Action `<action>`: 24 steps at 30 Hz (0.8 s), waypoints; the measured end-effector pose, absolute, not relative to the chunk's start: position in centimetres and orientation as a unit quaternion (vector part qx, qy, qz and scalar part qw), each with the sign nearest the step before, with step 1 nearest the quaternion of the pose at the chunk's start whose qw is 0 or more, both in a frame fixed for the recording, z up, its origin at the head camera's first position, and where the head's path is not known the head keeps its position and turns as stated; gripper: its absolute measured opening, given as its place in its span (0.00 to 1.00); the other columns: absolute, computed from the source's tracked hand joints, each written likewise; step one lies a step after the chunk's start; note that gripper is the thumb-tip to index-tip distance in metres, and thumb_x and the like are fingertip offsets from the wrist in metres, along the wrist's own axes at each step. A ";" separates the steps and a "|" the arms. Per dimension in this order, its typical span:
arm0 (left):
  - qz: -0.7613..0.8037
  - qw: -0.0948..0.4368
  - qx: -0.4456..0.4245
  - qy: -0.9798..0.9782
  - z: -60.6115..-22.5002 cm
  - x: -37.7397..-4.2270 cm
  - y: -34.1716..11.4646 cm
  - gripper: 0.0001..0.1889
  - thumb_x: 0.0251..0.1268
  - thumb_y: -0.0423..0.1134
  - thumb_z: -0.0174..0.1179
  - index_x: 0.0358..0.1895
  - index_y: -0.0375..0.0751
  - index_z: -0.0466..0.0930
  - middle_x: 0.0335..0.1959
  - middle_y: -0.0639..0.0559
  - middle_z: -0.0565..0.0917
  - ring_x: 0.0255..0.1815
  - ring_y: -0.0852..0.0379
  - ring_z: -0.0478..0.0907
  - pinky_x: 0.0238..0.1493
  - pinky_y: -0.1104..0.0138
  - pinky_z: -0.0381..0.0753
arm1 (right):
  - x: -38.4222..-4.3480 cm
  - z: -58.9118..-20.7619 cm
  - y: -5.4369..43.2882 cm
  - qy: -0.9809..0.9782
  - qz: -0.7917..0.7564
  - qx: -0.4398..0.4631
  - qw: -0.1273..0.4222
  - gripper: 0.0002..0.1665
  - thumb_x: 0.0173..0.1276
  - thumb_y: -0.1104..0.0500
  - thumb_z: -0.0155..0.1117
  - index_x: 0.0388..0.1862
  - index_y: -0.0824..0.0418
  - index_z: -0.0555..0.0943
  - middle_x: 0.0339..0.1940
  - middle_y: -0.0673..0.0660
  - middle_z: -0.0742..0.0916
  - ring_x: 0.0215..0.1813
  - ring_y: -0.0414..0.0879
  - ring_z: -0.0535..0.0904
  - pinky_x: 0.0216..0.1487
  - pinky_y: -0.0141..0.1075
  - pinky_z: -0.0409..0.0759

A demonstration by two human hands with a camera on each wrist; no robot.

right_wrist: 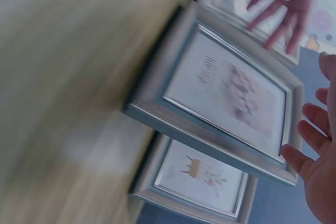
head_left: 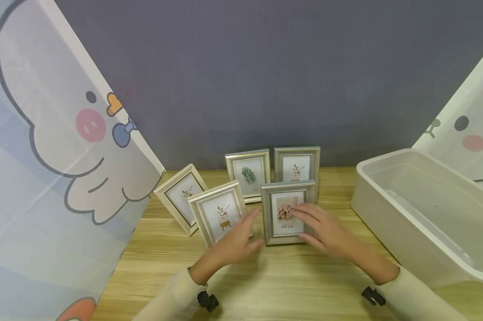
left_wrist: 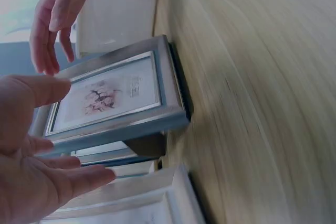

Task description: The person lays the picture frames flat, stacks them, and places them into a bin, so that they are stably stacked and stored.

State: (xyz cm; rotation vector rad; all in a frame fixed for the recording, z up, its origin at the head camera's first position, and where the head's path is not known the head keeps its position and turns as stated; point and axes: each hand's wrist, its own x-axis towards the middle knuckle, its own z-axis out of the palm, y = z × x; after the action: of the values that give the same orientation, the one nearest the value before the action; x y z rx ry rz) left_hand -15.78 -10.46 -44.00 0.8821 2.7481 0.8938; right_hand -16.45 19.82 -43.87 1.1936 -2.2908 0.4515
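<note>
A silver-grey picture frame [head_left: 286, 223] with a pink flower print stands upright at the front right of a group of frames. Before its right side is my right hand [head_left: 325, 229], fingers loosely spread; whether they touch the frame I cannot tell. My left hand [head_left: 238, 243], also spread and holding nothing, hovers between that frame and a cream frame [head_left: 222, 215] with a potted-plant print, partly covering the latter. In the left wrist view a gap shows between the left fingers and the flower frame [left_wrist: 105, 98]. The right wrist view shows the right hand [right_wrist: 321, 150] beside the frame's upper end.
Behind stand a frame with a green leaf print [head_left: 248, 175] and another grey frame [head_left: 296, 164], partly covered. A cream frame [head_left: 182, 197] leans at far left. To the right is a large white plastic bin [head_left: 402, 227]. A grey wall panel [head_left: 265, 80] closes the wooden table's [head_left: 257, 290] back.
</note>
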 end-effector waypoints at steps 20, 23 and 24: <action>0.515 0.038 0.156 0.842 -46.8 -18.9 -7.0 0.34 0.71 0.36 0.60 0.77 0.33 0.59 0.67 0.37 0.74 0.63 0.41 0.80 0.59 0.57 0.85 | -23.3 -38.8 18.9 -0.882 0.213 0.341 0.246 0.24 0.66 0.61 0.71 0.61 0.64 0.81 0.56 0.65 0.85 0.59 0.63 0.78 0.62 0.61 0.75; 0.494 0.015 0.159 0.854 -47.0 -19.2 -6.7 0.32 0.71 0.35 0.61 0.74 0.32 0.63 0.62 0.38 0.79 0.58 0.44 0.83 0.53 0.61 0.87 | -23.8 -38.7 18.7 -0.898 0.197 0.333 0.209 0.20 0.71 0.58 0.68 0.60 0.62 0.83 0.54 0.63 0.86 0.58 0.61 0.80 0.62 0.60 0.76; 0.487 0.009 0.159 0.859 -47.1 -19.2 -6.6 0.31 0.71 0.34 0.62 0.74 0.32 0.64 0.61 0.38 0.80 0.56 0.44 0.84 0.51 0.61 0.87 | -23.9 -38.7 18.7 -0.902 0.193 0.331 0.200 0.19 0.72 0.58 0.67 0.59 0.61 0.84 0.53 0.62 0.87 0.57 0.61 0.80 0.61 0.60 0.76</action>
State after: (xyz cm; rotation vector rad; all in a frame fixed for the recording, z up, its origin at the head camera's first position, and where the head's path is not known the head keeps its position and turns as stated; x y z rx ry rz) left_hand -19.23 -6.62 -47.06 0.4969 2.6837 1.5209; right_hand -23.91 18.70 -38.72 0.9264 -2.5199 0.5394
